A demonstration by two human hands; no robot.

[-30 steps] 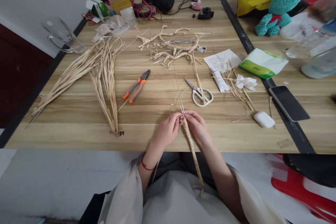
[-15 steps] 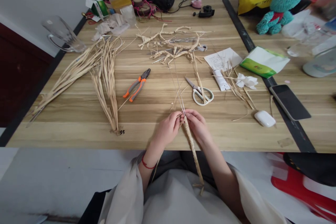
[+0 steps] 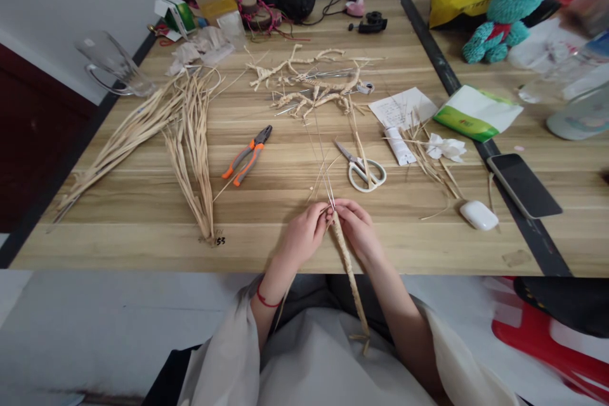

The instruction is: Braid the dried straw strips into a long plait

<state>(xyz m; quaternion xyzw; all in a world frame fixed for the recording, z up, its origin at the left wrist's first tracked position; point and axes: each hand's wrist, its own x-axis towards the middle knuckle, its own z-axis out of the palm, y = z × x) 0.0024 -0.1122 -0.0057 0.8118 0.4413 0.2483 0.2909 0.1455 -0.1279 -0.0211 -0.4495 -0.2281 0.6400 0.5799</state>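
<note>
Both hands meet over the table's front edge, around the upper end of a stem wrapped in straw-coloured strips point(image 3: 346, 254). Thin wires point(image 3: 326, 177) stick out of that end, away from me. My left hand point(image 3: 304, 231) pinches a raffia strip beside the wires, its fingertips close to my right hand's. With thumb and fingers closed, my right hand point(image 3: 358, 228) grips the wrapped stem just where the wires come out. From there the stem slants down toward my lap, ending in loose strip ends point(image 3: 364, 337). My fingers partly hide the wrapping point.
Orange-handled pliers point(image 3: 248, 155) lie left of the wires, scissors point(image 3: 364, 168) to the right. Bundles of raffia point(image 3: 195, 133) spread at left. Wrapped branch pieces point(image 3: 318, 85) lie farther back. A phone point(image 3: 526, 185) and a white case point(image 3: 479, 214) are at right, a glass mug point(image 3: 111, 63) at far left.
Hardly anything differs. Both hands keep their hold at the same spot on the stem, and the whole view has shifted very slightly.
</note>
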